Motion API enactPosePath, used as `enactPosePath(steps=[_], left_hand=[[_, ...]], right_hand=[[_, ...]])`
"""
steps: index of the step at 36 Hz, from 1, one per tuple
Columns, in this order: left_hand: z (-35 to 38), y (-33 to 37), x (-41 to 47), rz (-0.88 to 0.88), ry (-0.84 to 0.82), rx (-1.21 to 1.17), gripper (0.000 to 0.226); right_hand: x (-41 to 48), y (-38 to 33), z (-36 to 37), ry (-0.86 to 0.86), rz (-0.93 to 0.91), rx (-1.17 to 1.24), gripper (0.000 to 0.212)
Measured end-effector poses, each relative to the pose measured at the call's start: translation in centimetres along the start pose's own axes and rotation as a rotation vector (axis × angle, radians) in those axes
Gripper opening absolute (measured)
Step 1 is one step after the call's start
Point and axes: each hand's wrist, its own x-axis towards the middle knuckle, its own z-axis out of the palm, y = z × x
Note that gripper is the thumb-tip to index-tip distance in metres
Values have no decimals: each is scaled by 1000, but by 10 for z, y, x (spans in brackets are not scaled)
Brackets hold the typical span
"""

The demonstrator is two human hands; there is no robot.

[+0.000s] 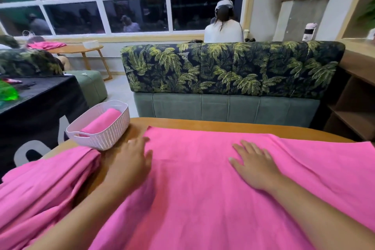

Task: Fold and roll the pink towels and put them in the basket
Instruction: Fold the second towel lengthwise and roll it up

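Note:
A large pink towel (pixel 194 168) lies spread flat over the wooden table (pixel 203 123). My left hand (pixel 134 158) lies with straight fingers on the towel's left edge, blurred. My right hand (pixel 253 160) presses flat on the towel's middle right, fingers spread. A white woven basket (pixel 101 128) stands at the table's far left corner with one rolled pink towel (pixel 105 121) inside. More pink towels (pixel 40 184) lie bunched in a heap at the near left, reaching up to the basket.
A sofa (pixel 231 75) with palm-leaf cushions backs onto the table's far edge; a person (pixel 223 26) sits beyond it. A black-draped table (pixel 36 103) stands at left, wooden shelves (pixel 355 95) at right. A small round table (pixel 77 48) with pink cloth is far left.

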Motion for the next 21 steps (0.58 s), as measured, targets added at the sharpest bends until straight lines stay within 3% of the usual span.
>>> enactPosePath(steps=[3, 8, 11, 16, 21], left_hand=[[-2, 24, -60, 191, -30, 6, 28], [-6, -28, -80, -192, -133, 187, 22], [-11, -49, -83, -276, -163, 250, 19], [-23, -49, -70, -400, -208, 104, 11], [-35, -50, -51, -532, -284, 6, 31]], right_hand=[[-2, 1, 2, 11, -4, 36, 67], [-5, 0, 2, 38, -6, 43, 70], [-8, -1, -1, 46, -9, 39, 69], [-11, -2, -3, 47, -10, 49, 69], [-13, -2, -4, 49, -10, 46, 69]])
